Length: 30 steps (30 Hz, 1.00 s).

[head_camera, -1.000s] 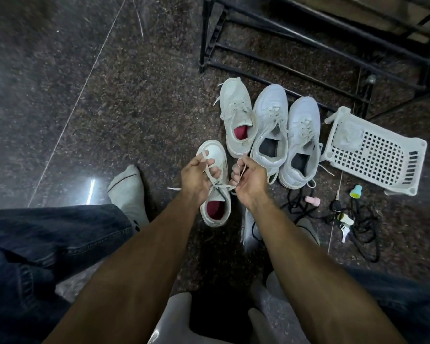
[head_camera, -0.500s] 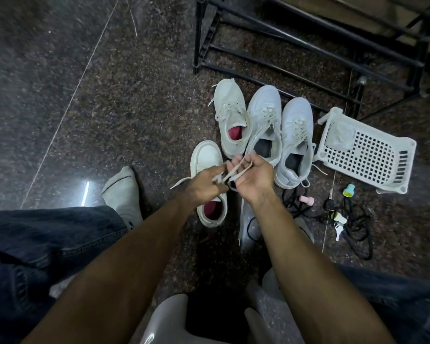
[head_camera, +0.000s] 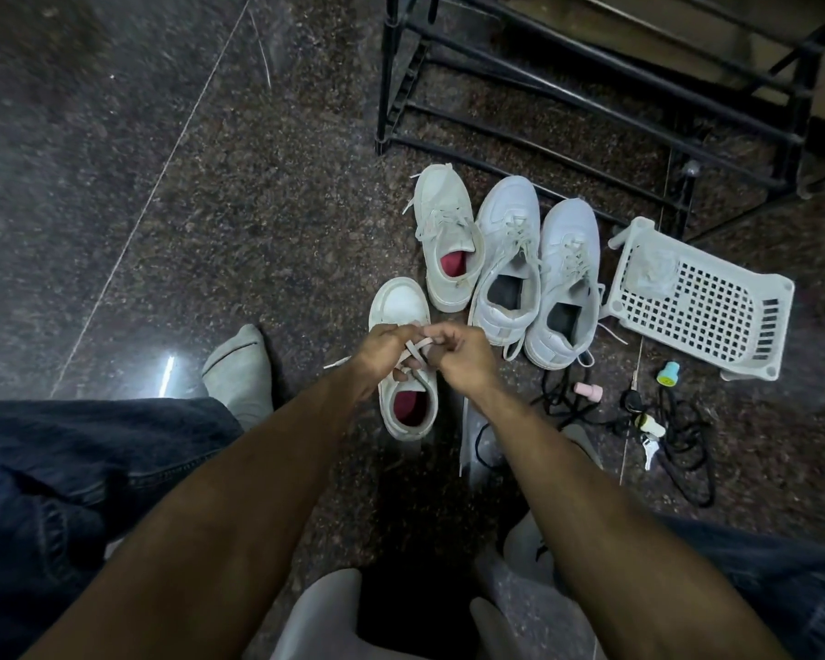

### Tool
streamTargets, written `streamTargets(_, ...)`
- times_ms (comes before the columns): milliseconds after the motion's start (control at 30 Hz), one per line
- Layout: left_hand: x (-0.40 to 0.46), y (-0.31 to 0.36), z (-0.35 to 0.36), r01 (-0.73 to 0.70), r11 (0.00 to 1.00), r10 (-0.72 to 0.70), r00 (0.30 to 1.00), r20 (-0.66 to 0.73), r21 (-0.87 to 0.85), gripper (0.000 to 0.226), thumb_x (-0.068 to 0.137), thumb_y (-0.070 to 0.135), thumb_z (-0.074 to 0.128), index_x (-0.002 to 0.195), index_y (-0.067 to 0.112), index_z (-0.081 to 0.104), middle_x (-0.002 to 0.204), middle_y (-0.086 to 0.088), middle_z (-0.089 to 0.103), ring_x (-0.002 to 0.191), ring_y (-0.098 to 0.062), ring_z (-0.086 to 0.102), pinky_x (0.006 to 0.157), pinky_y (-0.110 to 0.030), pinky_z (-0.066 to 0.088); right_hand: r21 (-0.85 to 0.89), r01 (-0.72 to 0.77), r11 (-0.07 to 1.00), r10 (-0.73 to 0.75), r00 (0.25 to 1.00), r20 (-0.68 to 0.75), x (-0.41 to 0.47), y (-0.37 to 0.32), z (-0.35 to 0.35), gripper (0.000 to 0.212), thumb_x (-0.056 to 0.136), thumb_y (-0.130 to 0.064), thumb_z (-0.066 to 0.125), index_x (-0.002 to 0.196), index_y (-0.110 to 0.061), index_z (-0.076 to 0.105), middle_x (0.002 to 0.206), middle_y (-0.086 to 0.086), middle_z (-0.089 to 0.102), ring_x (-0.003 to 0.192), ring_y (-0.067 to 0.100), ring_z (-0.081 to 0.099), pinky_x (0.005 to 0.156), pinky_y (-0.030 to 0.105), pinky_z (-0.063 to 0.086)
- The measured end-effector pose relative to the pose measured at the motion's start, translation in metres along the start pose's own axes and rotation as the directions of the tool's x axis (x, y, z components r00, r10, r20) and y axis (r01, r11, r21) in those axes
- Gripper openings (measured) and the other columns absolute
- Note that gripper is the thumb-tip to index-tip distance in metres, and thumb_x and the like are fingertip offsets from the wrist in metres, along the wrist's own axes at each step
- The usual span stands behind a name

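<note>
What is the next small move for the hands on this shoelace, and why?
Probably draw the hands apart to tighten the lace: the left hand and right hand both pinch it, crossed and loose between them, just above the white shoe.

On the dark speckled floor (head_camera: 210, 183) we see a white shoe with a red insole (head_camera: 441, 231) just beside a pair of white shoes with dark insoles (head_camera: 508, 216), toes toward a black metal rack (head_camera: 591, 107). Just right of them lies a white plastic basket (head_camera: 687, 316). Nearer to us we find tangled black cord (head_camera: 687, 450), with a small pink piece (head_camera: 589, 392) and a teal-capped piece (head_camera: 667, 373) beside it.
</note>
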<state>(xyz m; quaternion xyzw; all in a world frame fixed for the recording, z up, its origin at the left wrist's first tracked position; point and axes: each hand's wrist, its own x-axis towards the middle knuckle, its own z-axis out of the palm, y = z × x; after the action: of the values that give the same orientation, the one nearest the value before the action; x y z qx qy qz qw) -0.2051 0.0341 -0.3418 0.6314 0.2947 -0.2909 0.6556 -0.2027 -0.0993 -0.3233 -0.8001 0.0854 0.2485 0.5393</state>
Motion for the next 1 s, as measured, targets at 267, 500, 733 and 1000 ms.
streamTargets(267, 0.002, -0.003, -0.002, 0.033, 0.984, -0.048, 0.996, -0.081, -0.172, 0.026, 0.089, 0.020, 0.065, 0.065, 0.015, 0.073, 0.085, -0.005, 0.064, 0.065, -0.020, 0.057, 0.059, -0.032, 0.050, 0.049, -0.207, 0.977, 0.198, 0.970, 0.142, -0.008, 0.001, -0.030, 0.026, 0.085, 0.013, 0.055, 0.093, -0.005, 0.071, 0.066, 0.004, 0.065, 0.048, 0.010, 0.056, 0.054, 0.024, 0.054)
streamTargets(500, -0.003, -0.004, -0.005, 0.011, 0.984, -0.022, 0.998, -0.059, -0.177, 0.019, 0.092, 0.026, 0.061, 0.090, 0.015, 0.076, 0.104, 0.012, 0.062, 0.082, -0.016, 0.063, 0.076, -0.035, 0.051, -0.207, -0.165, 0.964, 0.239, 0.881, 0.409, -0.015, 0.002, -0.027, 0.058, 0.080, 0.008, 0.047, 0.123, -0.029, 0.061, 0.051, -0.009, 0.056, 0.047, 0.005, 0.052, 0.061, 0.029, 0.050)
streamTargets(733, 0.000, -0.001, -0.004, 0.006, 0.994, -0.011, 0.999, -0.046, -0.110, 0.022, 0.094, 0.030, 0.058, 0.083, 0.022, 0.076, 0.107, 0.002, 0.067, 0.081, -0.018, 0.066, 0.065, -0.028, 0.051, -0.214, -0.027, 0.976, 0.100, 0.936, 0.338, -0.006, 0.001, -0.006, 0.011, 0.093, -0.025, 0.064, 0.082, -0.023, 0.063, 0.061, 0.000, 0.058, 0.056, 0.014, 0.054, 0.059, 0.033, 0.047)
streamTargets(1000, -0.006, -0.012, -0.009, -0.132, 0.984, 0.149, 0.979, -0.143, 0.121, 0.006, 0.084, 0.008, 0.066, 0.088, 0.012, 0.064, 0.074, 0.000, 0.059, 0.067, -0.014, 0.054, 0.063, -0.026, 0.045, -0.044, -0.271, 0.962, 0.274, 0.936, 0.222, 0.006, 0.002, 0.006, 0.018, 0.094, -0.004, 0.056, 0.076, -0.008, 0.058, 0.061, 0.010, 0.054, 0.045, 0.014, 0.047, 0.043, 0.022, 0.037)
